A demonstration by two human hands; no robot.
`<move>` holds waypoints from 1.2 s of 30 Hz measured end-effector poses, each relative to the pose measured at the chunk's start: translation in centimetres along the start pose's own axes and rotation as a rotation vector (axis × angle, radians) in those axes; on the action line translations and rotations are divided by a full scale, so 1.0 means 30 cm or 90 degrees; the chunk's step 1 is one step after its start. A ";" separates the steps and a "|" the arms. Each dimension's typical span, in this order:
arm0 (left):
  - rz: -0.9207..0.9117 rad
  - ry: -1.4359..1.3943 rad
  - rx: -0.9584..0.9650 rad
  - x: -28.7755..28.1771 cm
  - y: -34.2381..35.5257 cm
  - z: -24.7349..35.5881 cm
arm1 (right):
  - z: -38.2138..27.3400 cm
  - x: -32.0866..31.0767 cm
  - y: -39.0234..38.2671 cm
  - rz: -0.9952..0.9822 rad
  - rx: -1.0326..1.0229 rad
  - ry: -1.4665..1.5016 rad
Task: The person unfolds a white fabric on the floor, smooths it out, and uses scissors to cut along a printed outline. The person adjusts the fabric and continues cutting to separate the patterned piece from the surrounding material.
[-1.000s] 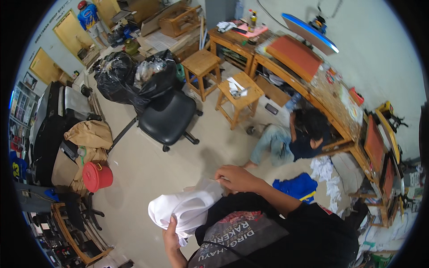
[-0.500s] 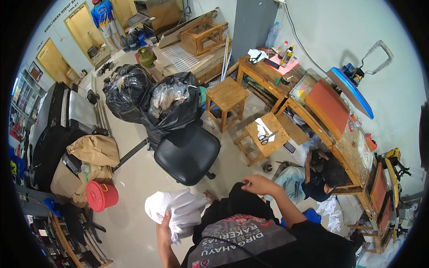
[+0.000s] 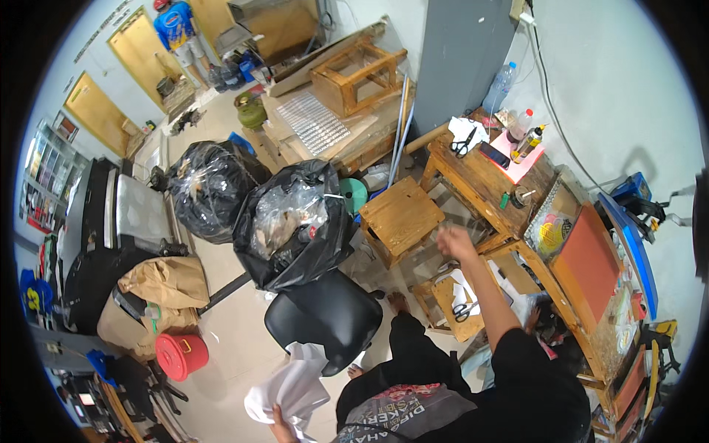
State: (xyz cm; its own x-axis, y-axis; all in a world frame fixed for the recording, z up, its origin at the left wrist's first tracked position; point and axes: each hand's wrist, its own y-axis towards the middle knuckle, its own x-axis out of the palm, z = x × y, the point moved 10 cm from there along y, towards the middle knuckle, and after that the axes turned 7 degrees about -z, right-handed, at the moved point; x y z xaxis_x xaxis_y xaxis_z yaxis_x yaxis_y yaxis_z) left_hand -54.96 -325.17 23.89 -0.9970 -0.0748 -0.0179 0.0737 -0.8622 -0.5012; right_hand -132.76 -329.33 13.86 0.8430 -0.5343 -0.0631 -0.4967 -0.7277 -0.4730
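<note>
Low on our left, our left hand (image 3: 281, 428) clasps a white cloth (image 3: 292, 391), thumb over its folds, near a black chair (image 3: 321, 314). Our right arm stretches forward, the right hand (image 3: 456, 244) blurred beside a wooden stool (image 3: 402, 214); we cannot tell its grip. An open black bag (image 3: 325, 255) blocks the floor beyond the chair.

Soft white fabric piece (image 3: 297, 384), matte, plain on visible side, loosely bunched. Gripped near lower end in left hand (image 3: 281, 427), thumb lying over cloth. Rounded bulge at left; upper part slants up and right, overlapping black chair seat (image 3: 321, 314) in view, contact unclear. Long slanting folds, greyish shadows in creases.
</note>
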 end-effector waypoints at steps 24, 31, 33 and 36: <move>0.048 0.390 -0.373 0.338 -0.134 -0.355 | -0.133 -1.223 1.406 0.343 0.004 -0.074; 0.190 0.209 -0.342 0.335 -0.328 -0.374 | -0.271 -0.991 1.263 0.211 -0.113 -0.907; 0.182 0.212 -0.350 0.321 -0.356 -0.457 | -0.322 -0.978 1.165 0.241 -0.063 -0.766; 0.204 0.176 -0.335 0.309 -0.414 -0.470 | -0.371 -0.959 0.988 0.464 0.024 -0.285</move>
State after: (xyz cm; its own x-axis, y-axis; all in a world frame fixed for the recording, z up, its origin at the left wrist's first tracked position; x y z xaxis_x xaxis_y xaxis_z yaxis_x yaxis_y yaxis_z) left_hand -65.42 -308.10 17.75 -0.9022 -0.0950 -0.4206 0.4151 -0.4553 -0.7876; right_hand -174.05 -340.32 11.44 0.3223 -0.6365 -0.7007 -0.9457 -0.2494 -0.2085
